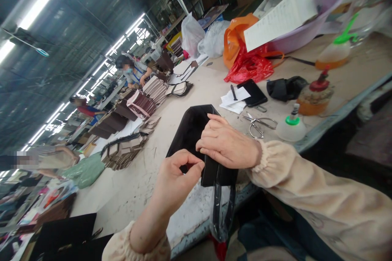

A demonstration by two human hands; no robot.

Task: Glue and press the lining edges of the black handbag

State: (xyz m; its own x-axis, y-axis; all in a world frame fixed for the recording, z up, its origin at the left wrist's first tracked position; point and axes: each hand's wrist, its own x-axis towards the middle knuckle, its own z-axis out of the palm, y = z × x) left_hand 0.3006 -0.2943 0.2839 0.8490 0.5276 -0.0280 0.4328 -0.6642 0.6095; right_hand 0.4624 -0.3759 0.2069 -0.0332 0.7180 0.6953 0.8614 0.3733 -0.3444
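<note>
A black bag (pixel 190 130) with long plastic-wrapped handles (pixel 218 212) lies at the table's edge, the handles hanging over it. My right hand (pixel 225 140) rests on the bag's near side, its fingers bent over the edge and gripping it. Just left of it, my left hand (pixel 179 175) is closed in a pinch, thumb against forefinger, at the bag's edge. Whatever lies between those fingertips is too small to make out. Metal scissors (pixel 260 124) lie to the right of the bag.
Beyond the scissors stand a green-capped bottle (pixel 292 124) and a red-capped glue jar (pixel 315 94). A black phone (pixel 252 93), red bag (pixel 249 65) and purple basin (pixel 300 28) are farther back. Stacked pieces (pixel 124 151) lie left; people work behind.
</note>
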